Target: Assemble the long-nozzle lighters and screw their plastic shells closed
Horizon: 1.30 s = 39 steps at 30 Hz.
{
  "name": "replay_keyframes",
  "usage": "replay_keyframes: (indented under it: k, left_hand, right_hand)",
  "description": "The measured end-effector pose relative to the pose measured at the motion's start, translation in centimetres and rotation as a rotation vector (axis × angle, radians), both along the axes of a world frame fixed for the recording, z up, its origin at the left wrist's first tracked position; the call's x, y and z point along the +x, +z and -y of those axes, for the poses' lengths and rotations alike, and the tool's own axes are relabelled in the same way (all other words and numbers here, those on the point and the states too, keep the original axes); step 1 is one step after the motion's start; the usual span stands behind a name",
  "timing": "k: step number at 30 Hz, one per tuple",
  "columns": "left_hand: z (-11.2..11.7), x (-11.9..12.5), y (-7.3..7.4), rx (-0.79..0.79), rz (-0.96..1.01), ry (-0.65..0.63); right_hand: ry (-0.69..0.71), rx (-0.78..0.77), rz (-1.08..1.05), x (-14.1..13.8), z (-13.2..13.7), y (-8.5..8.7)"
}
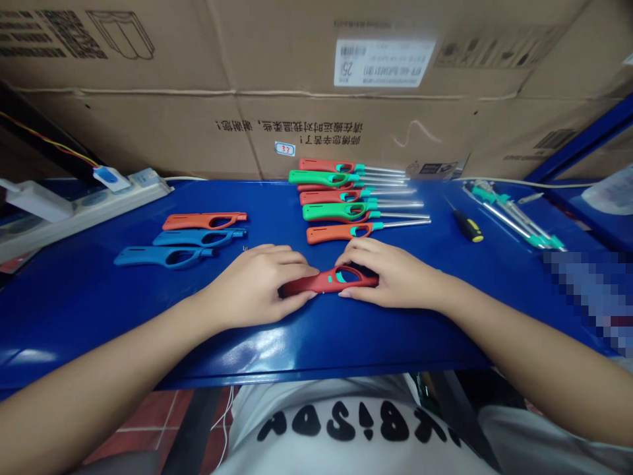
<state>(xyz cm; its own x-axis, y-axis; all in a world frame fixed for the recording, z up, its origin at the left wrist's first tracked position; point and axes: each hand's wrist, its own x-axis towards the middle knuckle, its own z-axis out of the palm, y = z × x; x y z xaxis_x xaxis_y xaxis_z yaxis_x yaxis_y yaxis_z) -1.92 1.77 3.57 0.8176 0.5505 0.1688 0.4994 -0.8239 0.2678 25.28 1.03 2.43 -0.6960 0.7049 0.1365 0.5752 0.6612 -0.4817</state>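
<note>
Red lighter shell (324,282), head view, held over the table's (277,343) near half: left hand (270,280) and right hand (403,274) each with the grip closed on 1 end! Uneven pressure could pop the teal trigger (340,277) loose; a careless left swing might scatter those 2 blue shells (163,256).

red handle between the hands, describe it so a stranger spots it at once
On the blue table, look near the wearer's edge, where the left hand and right hand face each other. Between them is the red handle, the only one gripped; other handles lie farther off.
</note>
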Motion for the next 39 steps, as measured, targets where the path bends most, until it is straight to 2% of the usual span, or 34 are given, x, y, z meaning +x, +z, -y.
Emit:
replay_keyframes:
  k: [6,11,17,29,35,39]
  left_hand:
    - [0.0,0.1,-0.2,0.016,-0.009,-0.005]
    - [0.3,0.3,-0.3,0.118,-0.059,-0.003]
    - [0.4,0.4,-0.6,0.189,-0.087,-0.025]
    - [0.1,0.5,-1.0,0.109,0.07,0.018]
    - [0.2,0.4,-1.1,0.123,0.165,0.024]
    - [-0.1,0.1,-1.0,0.127,0.302,0.072]
  right_hand:
    - [-0.004,0.043,0.051,0.0,0.0,-0.1]
    - [0.011,0.12,0.122,0.1,0.0,0.0]
    - [0.007,0.137,0.191,0.1,0.3,0.1]
    - [0.02,0.321,0.24,0.1,0.3,0.1]
    - [-0.025,0.434,0.21,0.3,0.3,0.3]
    - [-0.077,0.458,0.174,0.5,0.2,0.7]
